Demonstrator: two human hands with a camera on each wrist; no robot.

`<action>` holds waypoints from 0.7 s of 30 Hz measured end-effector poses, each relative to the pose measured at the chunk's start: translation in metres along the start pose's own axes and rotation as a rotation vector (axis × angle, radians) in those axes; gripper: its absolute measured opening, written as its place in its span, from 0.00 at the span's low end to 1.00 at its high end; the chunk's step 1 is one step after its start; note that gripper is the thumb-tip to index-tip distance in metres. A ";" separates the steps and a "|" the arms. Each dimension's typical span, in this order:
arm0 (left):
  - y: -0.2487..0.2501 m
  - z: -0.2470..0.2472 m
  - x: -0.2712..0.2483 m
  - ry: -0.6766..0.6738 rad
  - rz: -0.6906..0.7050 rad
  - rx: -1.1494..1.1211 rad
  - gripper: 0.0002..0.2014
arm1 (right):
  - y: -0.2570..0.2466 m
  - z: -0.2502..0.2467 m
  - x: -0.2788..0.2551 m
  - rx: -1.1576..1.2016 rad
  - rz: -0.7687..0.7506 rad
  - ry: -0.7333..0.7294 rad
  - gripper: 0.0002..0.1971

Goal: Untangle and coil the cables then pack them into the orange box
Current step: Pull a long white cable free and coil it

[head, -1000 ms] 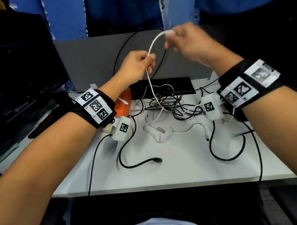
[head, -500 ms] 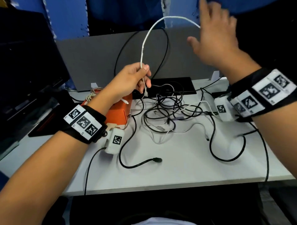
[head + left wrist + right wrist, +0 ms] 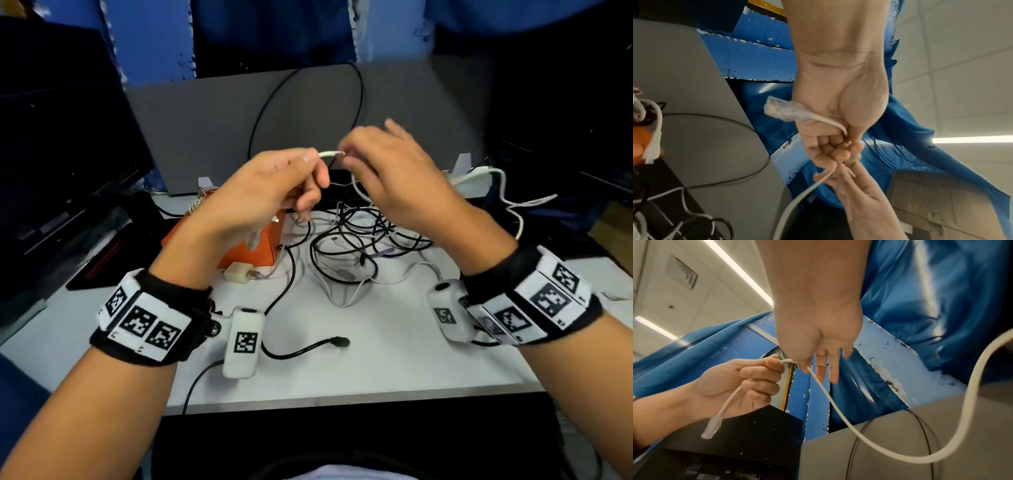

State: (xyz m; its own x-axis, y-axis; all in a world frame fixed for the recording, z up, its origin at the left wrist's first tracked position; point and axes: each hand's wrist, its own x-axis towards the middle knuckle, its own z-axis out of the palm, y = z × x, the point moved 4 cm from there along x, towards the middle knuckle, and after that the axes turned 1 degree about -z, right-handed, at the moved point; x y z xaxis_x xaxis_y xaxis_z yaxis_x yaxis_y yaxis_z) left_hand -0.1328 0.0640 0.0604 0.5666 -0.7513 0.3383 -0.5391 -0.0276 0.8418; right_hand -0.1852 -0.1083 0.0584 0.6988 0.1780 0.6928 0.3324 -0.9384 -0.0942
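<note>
Both hands are raised above the table, close together, on one white cable. My left hand has its fingers curled round the cable, whose clear plug sticks out under the palm and dangles in the right wrist view. My right hand pinches the same cable between thumb and forefinger, its other fingers straight. From there the cable drops to a tangle of black and white cables on the table. The orange box sits below my left hand, partly hidden by it.
A black cable end lies loose at the table's front. A small cream adapter lies in front of the box. A grey panel stands at the back, a dark monitor at the left, a white power strip at the back right.
My right hand has come down from high at the right to meet the left hand. The tall arch of white cable between them has shrunk to a short stretch.
</note>
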 end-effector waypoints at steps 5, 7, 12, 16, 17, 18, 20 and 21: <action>0.005 -0.006 0.004 0.305 0.040 -0.510 0.19 | 0.005 0.008 -0.021 0.374 0.221 -0.129 0.10; 0.002 -0.008 0.004 0.379 0.036 -0.660 0.21 | 0.004 0.013 -0.024 0.312 0.227 -0.212 0.13; 0.000 -0.009 0.003 0.302 0.058 -0.953 0.21 | -0.002 0.012 -0.028 0.181 0.244 -0.331 0.15; 0.013 -0.004 0.002 0.269 0.150 -0.848 0.20 | -0.018 0.007 -0.031 0.115 0.201 -0.414 0.14; 0.017 -0.002 0.001 0.303 0.167 -0.750 0.20 | -0.022 0.007 -0.031 0.105 0.172 -0.438 0.13; 0.019 0.001 0.000 0.344 0.170 -0.656 0.20 | -0.027 0.007 -0.033 0.106 0.136 -0.469 0.11; 0.021 0.008 -0.002 0.414 0.148 -0.495 0.20 | -0.037 0.007 -0.035 0.118 0.068 -0.534 0.11; 0.021 0.012 -0.002 0.431 0.136 -0.410 0.20 | -0.041 0.006 -0.035 0.122 0.035 -0.553 0.13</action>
State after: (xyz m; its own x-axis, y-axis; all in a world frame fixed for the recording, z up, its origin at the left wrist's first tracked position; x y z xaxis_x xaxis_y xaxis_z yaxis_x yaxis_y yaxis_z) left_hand -0.1535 0.0569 0.0723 0.7569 -0.3934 0.5218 -0.3893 0.3700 0.8436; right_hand -0.2194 -0.0740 0.0335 0.9277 0.3067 0.2129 0.3507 -0.9115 -0.2150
